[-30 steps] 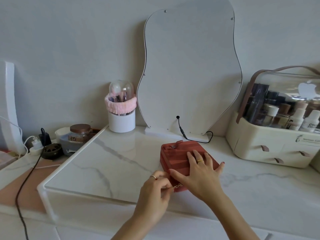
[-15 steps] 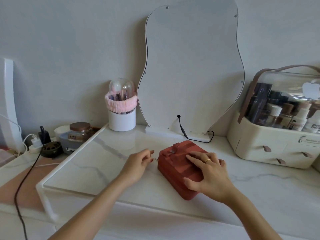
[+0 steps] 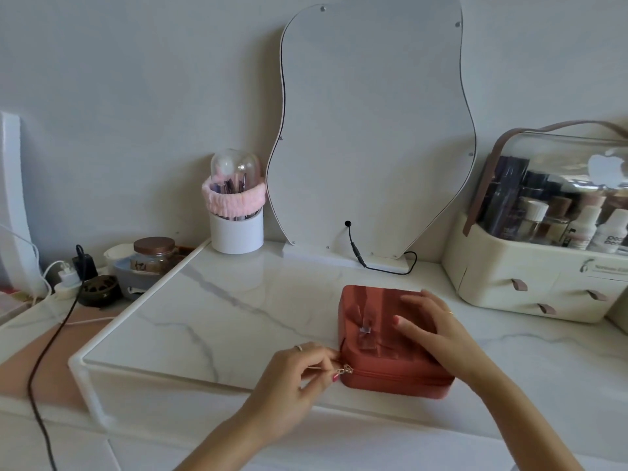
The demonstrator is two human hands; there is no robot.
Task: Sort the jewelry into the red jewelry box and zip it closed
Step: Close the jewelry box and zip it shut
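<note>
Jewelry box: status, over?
Left hand pinching zipper pull at near-left corner. Right hand flat on red jewelry box lid. Nothing in the way.

The worktop [image 3: 210, 321] lay bare to the left of the red jewelry box [image 3: 390, 365], giving open passage from the front edge back to the white brush cup [image 3: 237, 232]. Behind the box, a wavy mirror [image 3: 373, 130] on its base and a trailing black cable [image 3: 384, 266] closed off the rear. To the right, a cream cosmetics organiser [image 3: 530, 283] stood near the box, leaving only a narrow lane. The left hand [image 3: 299, 379] occupied the box's front-left corner; the right hand [image 3: 438, 331] covered its lid.
</note>
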